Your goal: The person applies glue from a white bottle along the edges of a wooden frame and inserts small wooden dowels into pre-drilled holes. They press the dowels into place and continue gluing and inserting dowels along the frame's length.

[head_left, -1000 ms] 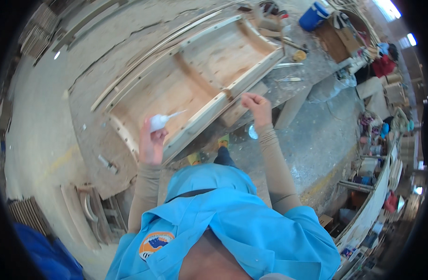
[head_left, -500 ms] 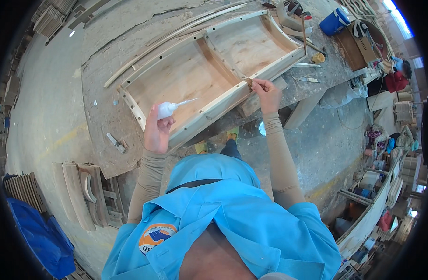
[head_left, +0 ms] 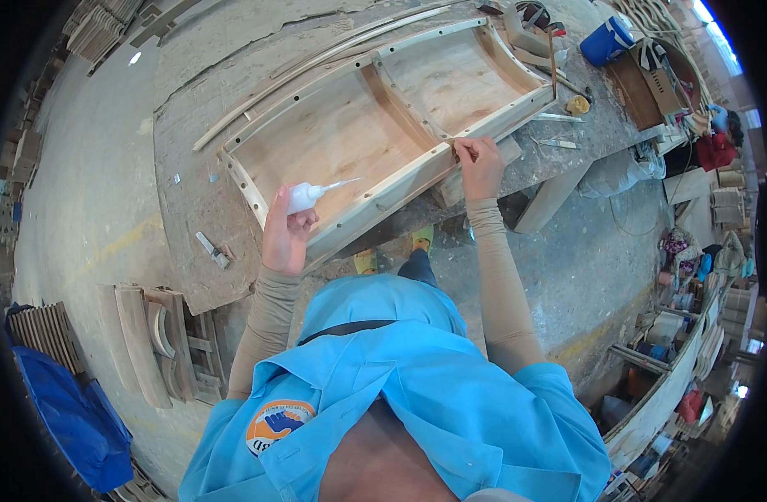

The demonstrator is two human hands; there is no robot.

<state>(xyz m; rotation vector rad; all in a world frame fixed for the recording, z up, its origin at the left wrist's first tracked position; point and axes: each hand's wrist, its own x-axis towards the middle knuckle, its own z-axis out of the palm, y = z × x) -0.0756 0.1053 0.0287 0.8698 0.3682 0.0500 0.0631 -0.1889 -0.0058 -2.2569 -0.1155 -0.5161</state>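
Blue sheeting (head_left: pixel 70 418) is lying crumpled at your near left, and a stack of wooden slats (head_left: pixel 47 330) is resting just beyond it. Farther right, several curved wooden parts (head_left: pixel 145 343) are standing close together, near the left end of the surface (head_left: pixel 187 213). On that surface, toward its near left corner, a small flat tool (head_left: pixel 213 249) is lying by itself. A long pale strip (head_left: pixel 233 120) is running along the far side of the big wooden frame (head_left: pixel 317 142).

Your left hand (head_left: pixel 285 238) is gripping the white bottle (head_left: pixel 301 198), its fingers wrapping around the body. You are holding the bottle tilted over the near left part of the frame, and its thin nozzle is pointing right. The frame itself is lying at a slant across the surface, reaching from near left to far right, its curved crosspiece (head_left: pixel 404 109) dividing the inside into two bays. Yellow shoes (head_left: pixel 421 238) are showing below its near edge.

Your right hand (head_left: pixel 482 171) is working at the near rail, just beside the crosspiece's end; its fingers are meeting in a pinch, though you cannot tell whether anything is sitting between them. Farther right, a round yellow item (head_left: pixel 577 105) is resting on the surface, and a blue container (head_left: pixel 607 41) is standing beyond it, beside a brown box (head_left: pixel 664 94).
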